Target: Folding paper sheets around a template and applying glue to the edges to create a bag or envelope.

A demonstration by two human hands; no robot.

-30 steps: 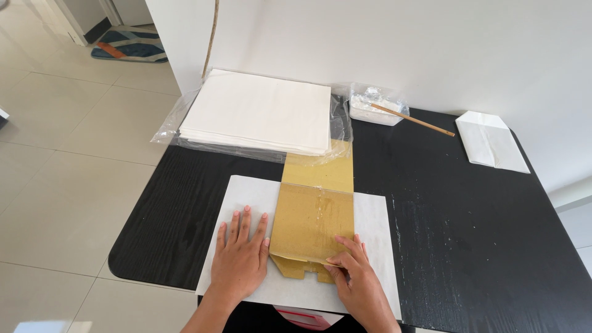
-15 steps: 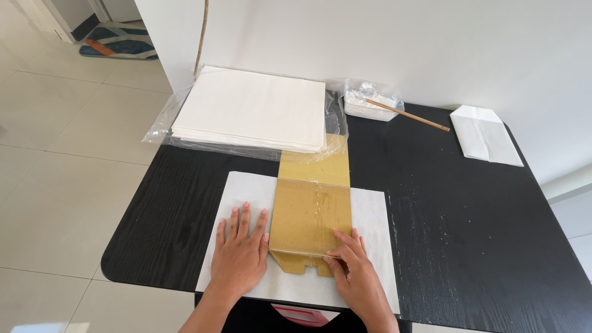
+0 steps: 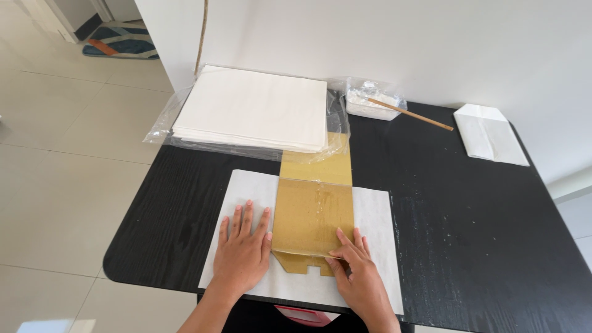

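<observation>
Two hands are still pressing on the work at the near edge of the black bench [image 3: 468, 234], much as a moment ago; the view is sitting slightly closer, and the right hand [image 3: 357, 277] is now lying nearer the bottom right corner of the brown cardboard template [image 3: 314, 213]. The left hand [image 3: 243, 253] is lying flat, fingers [image 3: 237, 222] spread, on the white paper sheet [image 3: 376, 246] just left of the cardboard. The right fingers [image 3: 340, 253] are pinching the cardboard's near edge. One cardboard template is lying across one loose sheet. One stack of white paper [image 3: 253, 108] in clear wrap is sitting at the far left, one small plastic tub [image 3: 370, 105] with one wooden stick [image 3: 413, 115] far centre, and one folded white bag [image 3: 490, 132] far right.
</observation>
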